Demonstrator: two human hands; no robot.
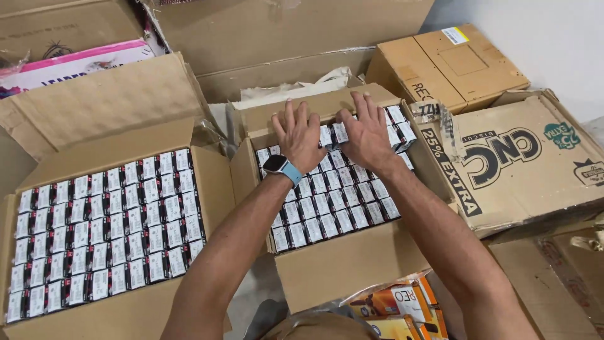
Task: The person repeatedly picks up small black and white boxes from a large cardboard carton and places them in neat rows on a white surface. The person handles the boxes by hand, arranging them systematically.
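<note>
Now 2 hands, left hand (299, 135) and right hand (363, 133), fingers spread, press seemingly 2 raised small boxes (332, 135).

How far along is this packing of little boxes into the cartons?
The left carton looks done: its rows of small boxes fill it edge to edge. In hand is the middle carton: left hand and right hand lie flat on its far rows, where a few small packs sit tilted and uneven. Those look left to settle.

Small boxes (333, 201) packed tight, no gaps btwn; carton flaps (434, 145) round edges; open above.
</note>
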